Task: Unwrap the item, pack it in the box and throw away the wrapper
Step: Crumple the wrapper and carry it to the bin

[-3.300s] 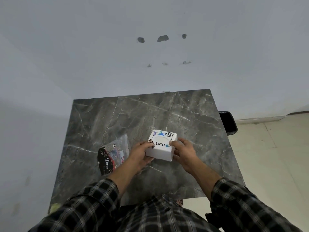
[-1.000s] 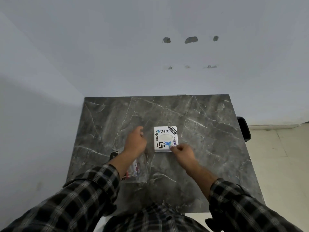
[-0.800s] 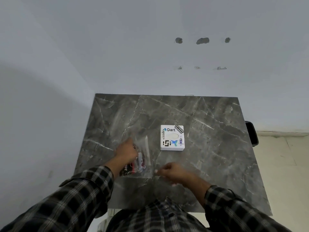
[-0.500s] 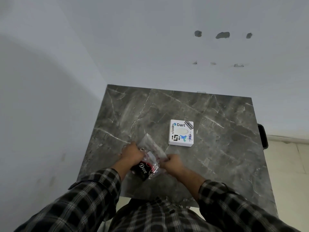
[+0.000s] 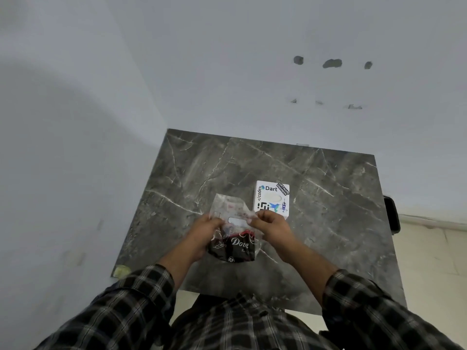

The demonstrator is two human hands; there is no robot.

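Note:
I hold a clear plastic wrapper (image 5: pixel 228 208) above the table's middle; a dark red Dove item (image 5: pixel 236 247) sits in its lower part. My left hand (image 5: pixel 203 232) pinches the wrapper's left side and my right hand (image 5: pixel 271 227) pinches its right side, near the top opening. The wrapper's upper flap stands up between my hands. A small white box (image 5: pixel 272 198) with stickers, one reading Dart, lies closed on the table just beyond my right hand.
The grey marble table (image 5: pixel 328 223) stands in a corner, against pale walls at the left and back. A black bin (image 5: pixel 391 214) shows past the table's right edge, on a tiled floor. A yellowish scrap (image 5: pixel 121 271) lies at the near left corner.
Both hands left the white box, which now lies flat on the table. My left hand picked up the wrapped Dove item, my right hand joined it, and the wrapper now hangs between them.

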